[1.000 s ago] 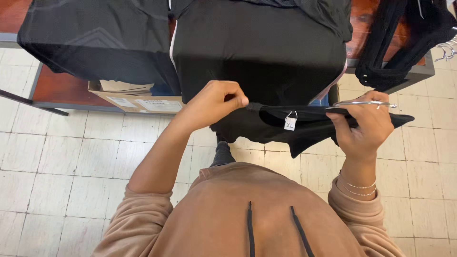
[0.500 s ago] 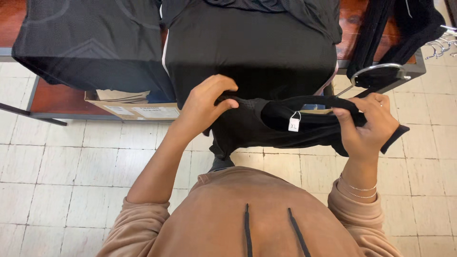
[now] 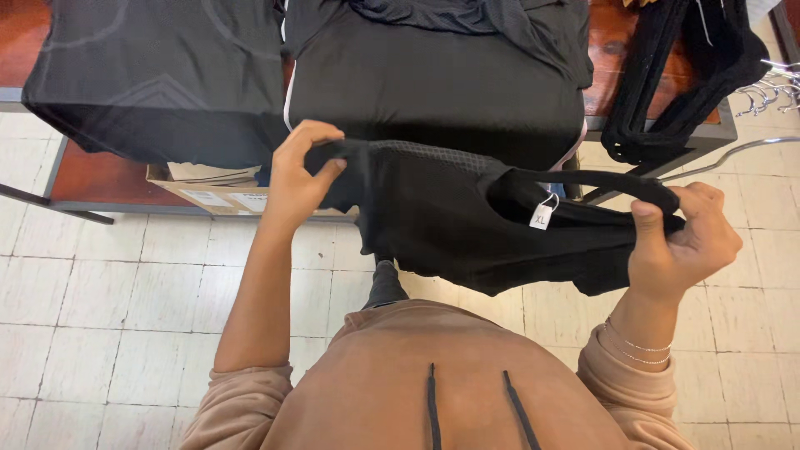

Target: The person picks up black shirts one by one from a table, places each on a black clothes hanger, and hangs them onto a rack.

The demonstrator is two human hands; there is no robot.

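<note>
Fingers [image 3: 329, 167] of our left hand [image 3: 296, 187] and right hand [image 3: 679, 242] pinch the black mesh garment [image 3: 450, 221]; we should keep it taut and level.

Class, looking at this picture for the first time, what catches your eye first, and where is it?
A black garment stretched across the middle, gripped by the left hand and the right hand, with a small white tag at its neck. Behind it, more dark clothes hang over a table edge above the pale tiled floor.
</note>
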